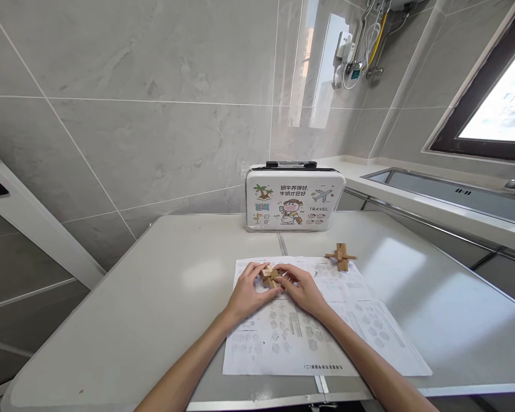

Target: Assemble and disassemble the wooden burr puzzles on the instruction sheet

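Note:
Between my hands sits a wooden burr puzzle [270, 277], made of interlocking light-brown sticks, over the upper part of a printed instruction sheet [332, 349]. My left hand [249, 290] wraps its left side, thumb along the near edge. From the right, my right hand [301, 289] pinches the puzzle with bent fingers. Parts of the puzzle are covered by the fingers. Another assembled wooden puzzle [341, 257], cross-shaped with thin sticks poking out sideways, rests at the sheet's upper right edge, apart from both hands.
A white carry case [294, 200] with cartoon prints and a black handle stands at the back of the folding table [154, 320]. Grey tiled wall rises behind it. To the right lie a counter with a sink [450, 191] and a window [498, 103].

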